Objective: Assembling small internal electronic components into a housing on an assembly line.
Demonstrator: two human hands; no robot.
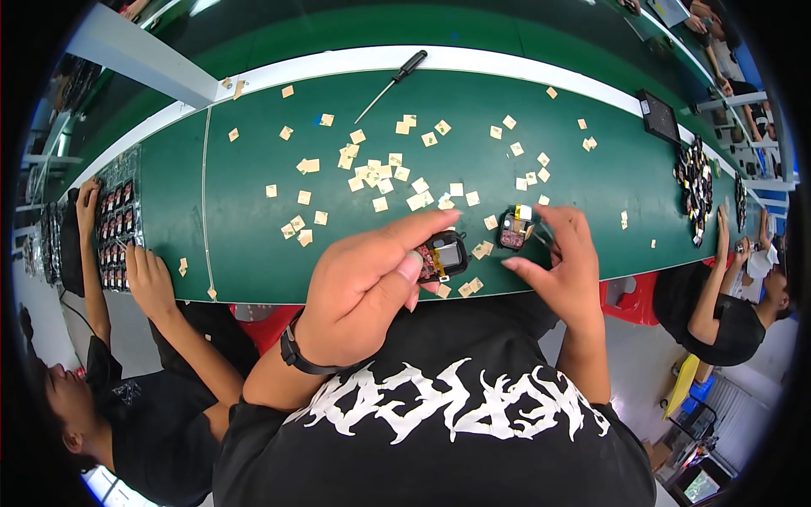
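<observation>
The green desk (253, 253) carries many scattered tan paper squares (380, 182) and a black-handled screwdriver (393, 83) near its far edge. The left hand (363, 291), its grip clenched, holds a small black module (443, 256) above the near desk edge. The right hand (562, 262), grip released with fingers spread, touches a second small module (514, 230) lying on the desk.
</observation>
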